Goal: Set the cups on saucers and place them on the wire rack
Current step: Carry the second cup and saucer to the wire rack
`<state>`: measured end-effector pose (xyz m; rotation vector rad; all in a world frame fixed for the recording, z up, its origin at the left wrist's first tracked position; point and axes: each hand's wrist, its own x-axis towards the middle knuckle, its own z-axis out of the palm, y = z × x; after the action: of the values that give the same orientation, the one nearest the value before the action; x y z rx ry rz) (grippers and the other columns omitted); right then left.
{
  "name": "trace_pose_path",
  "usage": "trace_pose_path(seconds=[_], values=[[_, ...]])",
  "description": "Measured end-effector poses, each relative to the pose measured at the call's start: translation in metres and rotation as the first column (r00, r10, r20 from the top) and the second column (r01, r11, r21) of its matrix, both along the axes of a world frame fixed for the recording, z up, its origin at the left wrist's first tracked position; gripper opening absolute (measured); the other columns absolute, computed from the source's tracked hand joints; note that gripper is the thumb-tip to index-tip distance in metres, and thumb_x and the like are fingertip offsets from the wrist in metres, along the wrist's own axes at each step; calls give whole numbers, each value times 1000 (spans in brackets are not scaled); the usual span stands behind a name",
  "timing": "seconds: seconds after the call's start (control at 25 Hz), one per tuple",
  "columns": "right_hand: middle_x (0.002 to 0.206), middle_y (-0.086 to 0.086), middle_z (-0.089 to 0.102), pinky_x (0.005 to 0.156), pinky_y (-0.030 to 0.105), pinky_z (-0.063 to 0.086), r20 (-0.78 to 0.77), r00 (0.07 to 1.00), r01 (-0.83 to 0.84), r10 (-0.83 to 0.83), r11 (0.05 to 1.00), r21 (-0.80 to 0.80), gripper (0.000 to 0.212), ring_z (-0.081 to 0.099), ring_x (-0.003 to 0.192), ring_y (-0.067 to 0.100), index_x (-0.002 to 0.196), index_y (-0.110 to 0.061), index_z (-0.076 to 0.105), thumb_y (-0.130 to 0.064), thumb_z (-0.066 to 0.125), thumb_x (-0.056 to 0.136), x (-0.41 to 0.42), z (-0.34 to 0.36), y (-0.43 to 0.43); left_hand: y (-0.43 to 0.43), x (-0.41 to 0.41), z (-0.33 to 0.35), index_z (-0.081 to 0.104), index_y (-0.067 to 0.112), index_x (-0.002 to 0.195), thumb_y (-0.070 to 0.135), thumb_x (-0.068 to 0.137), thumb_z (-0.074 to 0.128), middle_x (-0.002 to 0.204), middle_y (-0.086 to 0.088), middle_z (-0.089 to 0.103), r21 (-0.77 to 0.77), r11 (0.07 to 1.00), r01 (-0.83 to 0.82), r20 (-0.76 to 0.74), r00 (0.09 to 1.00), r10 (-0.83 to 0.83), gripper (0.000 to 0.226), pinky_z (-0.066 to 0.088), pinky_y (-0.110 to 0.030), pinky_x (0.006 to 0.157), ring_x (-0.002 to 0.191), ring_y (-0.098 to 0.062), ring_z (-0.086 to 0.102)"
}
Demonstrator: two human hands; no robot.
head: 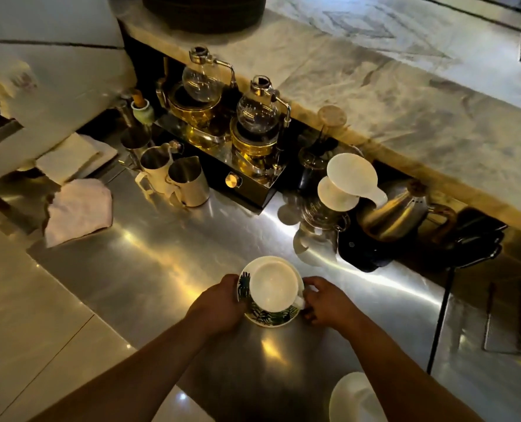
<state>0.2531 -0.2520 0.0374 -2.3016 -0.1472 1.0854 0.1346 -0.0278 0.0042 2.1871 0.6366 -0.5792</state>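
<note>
While the leaf-print saucer (268, 318) is gripped by curled fingers of left hand (222, 303) and right hand (324, 300), the white cup (272, 289) could be slid off — by tilting.

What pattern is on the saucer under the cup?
Dark green leaf print on a white saucer, clearest in the head view.

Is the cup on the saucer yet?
On: the white cup sits on the leaf-patterned saucer, whose rim shows around it. The left hand and right hand grip the saucer's edges.
</note>
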Motion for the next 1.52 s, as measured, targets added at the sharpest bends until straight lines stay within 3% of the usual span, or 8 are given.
trace_pose_path(seconds=[0.08, 0.2, 0.36, 0.52, 0.8, 1.12, 1.4, 1.52], values=[[93, 10, 74, 77, 51, 64, -13, 1000, 24, -24, 1000, 10, 17, 75, 78, 32, 101, -39, 58, -22, 54, 100, 2, -4, 5, -2, 4, -4, 44, 27, 133, 52, 81, 65, 123, -1, 68, -37, 999, -26, -4, 1000, 26, 62, 51, -36, 84, 107, -24, 66], [89, 10, 72, 70, 45, 64, -51, 991, 121, -121, 993, 12, 27, 72, 71, 27, 123, -21, 58, -12, 52, 98, 1, -7, 9, -3, 6, -9, 45, 32, 120, 49, 81, 65, 107, 4, 70, -3, 998, -60, -1, 998, 60, 48, 52, -36, 74, 87, -18, 64], [85, 15, 75, 71, 49, 65, -31, 989, 148, -147, 989, 21, 14, 76, 76, 33, 112, -26, 57, -20, 51, 101, -1, 6, -2, -6, 9, 2, 47, 41, 121, 50, 78, 65, 90, 16, 67, -43, 995, -86, 11, 996, 87, 47, 50, -29, 65, 79, -9, 65], [88, 5, 72, 63, 33, 65, 7, 976, 219, -220, 974, 48, 16, 76, 74, 25, 113, -31, 57, -21, 55, 101, 3, 35, -28, -22, 24, 38, 48, 47, 118, 44, 72, 64, 73, 10, 75, -83, 992, -93, 87, 991, 100, 49, 54, -30, 62, 68, -6, 71], [76, 3, 77, 48, 21, 55, 127, 936, 301, -327, 934, 191, 16, 74, 58, 15, 112, -28, 60, -20, 62, 99, 7, 110, -106, -93, 46, 129, 54, 36, 125, 25, 81, 67, 70, 9, 76, -150, 988, -48, 288, 953, 90, 47, 49, -25, 50, 59, -7, 70], [70, 7, 77, 52, 30, 59, 178, 913, 286, -366, 888, 359, 11, 74, 57, 22, 100, -22, 65, -17, 56, 97, -6, 176, -230, -202, 43, 207, 59, 35, 120, 23, 78, 67, 69, 2, 76, -176, 984, -35, 376, 921, 100, 45, 52, -26, 52, 59, -12, 71], [68, 12, 77, 48, 31, 56, 173, 898, 310, -405, 859, 407, 9, 71, 54, 22, 100, -15, 65, -12, 57, 98, -22, 210, -315, -289, 29, 252, 57, 40, 99, 14, 84, 68, 70, 17, 75, -127, 991, 42, 466, 884, 22, 32, 50, -16, 45, 61, -8, 71], [69, 12, 77, 50, 32, 57, 172, 874, 360, -455, 842, 401, 9, 72, 55, 24, 101, -15, 65, -14, 56, 99, -29, 223, -342, -311, 32, 264, 63, 29, 108, 12, 86, 67, 74, 4, 78, -162, 982, 98, 454, 891, -14, 29, 55, -21, 50, 64, -13, 73]])
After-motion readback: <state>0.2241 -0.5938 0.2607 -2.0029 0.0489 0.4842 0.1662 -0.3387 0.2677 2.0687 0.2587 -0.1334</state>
